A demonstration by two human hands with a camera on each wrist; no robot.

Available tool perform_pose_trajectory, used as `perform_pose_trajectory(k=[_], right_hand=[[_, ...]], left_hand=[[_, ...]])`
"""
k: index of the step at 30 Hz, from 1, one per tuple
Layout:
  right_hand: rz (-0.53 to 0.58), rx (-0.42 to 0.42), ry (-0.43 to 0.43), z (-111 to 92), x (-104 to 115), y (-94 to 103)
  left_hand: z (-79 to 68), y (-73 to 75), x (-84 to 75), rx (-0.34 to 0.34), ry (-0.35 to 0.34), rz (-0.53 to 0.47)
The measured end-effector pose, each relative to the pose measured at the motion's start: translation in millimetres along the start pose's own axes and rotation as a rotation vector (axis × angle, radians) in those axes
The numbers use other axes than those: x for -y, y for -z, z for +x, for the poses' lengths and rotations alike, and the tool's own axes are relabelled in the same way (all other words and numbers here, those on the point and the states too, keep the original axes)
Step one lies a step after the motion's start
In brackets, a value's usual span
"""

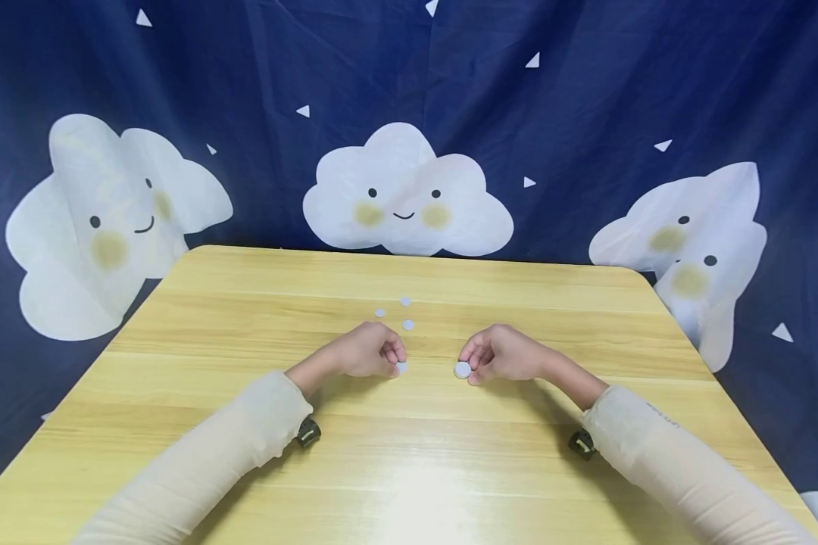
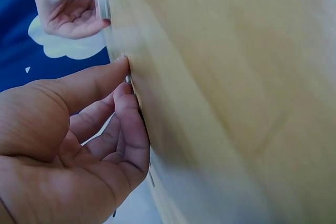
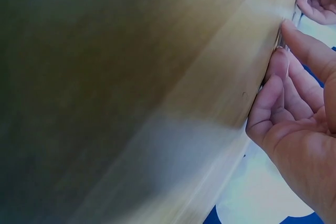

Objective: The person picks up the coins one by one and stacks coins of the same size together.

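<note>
Near the middle of the table, my left hand (image 1: 368,350) pinches a small white disc (image 1: 401,368) between thumb and fingertips, right at the tabletop. Only a thin edge of that disc (image 2: 128,78) shows in the left wrist view. Opposite it, my right hand (image 1: 507,354) grips a short stack of white discs (image 1: 462,369) by its sides. From the left wrist view the stack (image 2: 104,8) looks several layers thick. A gap of bare wood separates the hands. Beyond the left hand lie three loose white discs (image 1: 407,325), flat on the table.
The light wooden table (image 1: 409,431) has rounded far corners and a bright glare patch near its front. Behind it hangs a dark blue curtain (image 1: 259,76) printed with white clouds and triangles. A dark wrist device (image 1: 308,432) sits under each beige sleeve (image 1: 218,446).
</note>
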State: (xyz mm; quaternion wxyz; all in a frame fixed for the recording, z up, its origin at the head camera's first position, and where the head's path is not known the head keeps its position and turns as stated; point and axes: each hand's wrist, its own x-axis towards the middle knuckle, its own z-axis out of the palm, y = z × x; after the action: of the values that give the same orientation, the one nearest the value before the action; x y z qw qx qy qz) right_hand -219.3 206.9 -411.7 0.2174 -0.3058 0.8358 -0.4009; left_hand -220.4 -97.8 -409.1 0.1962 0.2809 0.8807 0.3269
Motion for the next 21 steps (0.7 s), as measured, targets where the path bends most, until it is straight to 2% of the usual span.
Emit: perform_pose_trajectory(k=[6, 13, 21], right_hand=[[0.022, 0.029, -0.005, 0.0, 0.4, 3.3], [0.088, 0.099, -0.028, 5.2, 0.9, 17.5], [0.102, 0.052, -0.073, 31.6, 14.5, 23.5]], left_hand=[[3.5, -4.1, -6.9, 0.006, 0.011, 0.005], [5.2, -6.6, -8.5, -0.002, 0.051, 0.016], [5.5, -6.6, -6.9, -0.006, 0.075, 0.004]])
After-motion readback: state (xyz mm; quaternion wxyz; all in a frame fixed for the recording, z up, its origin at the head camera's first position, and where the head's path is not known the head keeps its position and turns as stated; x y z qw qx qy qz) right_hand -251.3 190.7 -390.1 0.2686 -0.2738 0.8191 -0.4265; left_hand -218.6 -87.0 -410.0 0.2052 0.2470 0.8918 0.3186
